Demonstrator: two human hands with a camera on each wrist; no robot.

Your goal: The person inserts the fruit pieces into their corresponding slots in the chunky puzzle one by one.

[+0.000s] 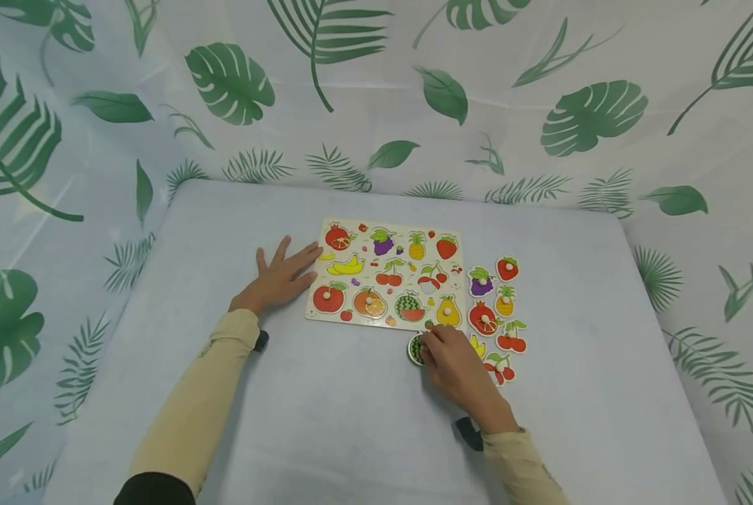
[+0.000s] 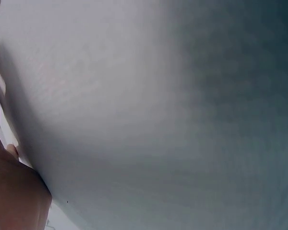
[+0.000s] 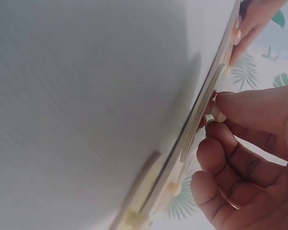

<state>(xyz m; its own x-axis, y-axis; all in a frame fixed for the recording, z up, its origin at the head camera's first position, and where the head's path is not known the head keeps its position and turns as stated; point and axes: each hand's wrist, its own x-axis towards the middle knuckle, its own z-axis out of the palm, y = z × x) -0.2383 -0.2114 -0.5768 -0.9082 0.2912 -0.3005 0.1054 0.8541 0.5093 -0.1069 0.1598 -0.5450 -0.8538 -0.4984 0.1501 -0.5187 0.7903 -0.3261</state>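
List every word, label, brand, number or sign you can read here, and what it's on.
None readable in any view.
Board, loose pieces, watermelon piece: fruit pictures, no legible text.
Backdrop: leaf prints, no legible text.
Any tiny lettering would be too small to read.

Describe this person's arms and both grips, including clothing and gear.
The left sleeve and right sleeve are beige and reach the wrists. The left grip and right grip are bare hands without gloves. A small black piece shows at the left wrist, another at the right wrist. A black rounded shape overlaps the lower left sleeve; I cannot tell what it is.
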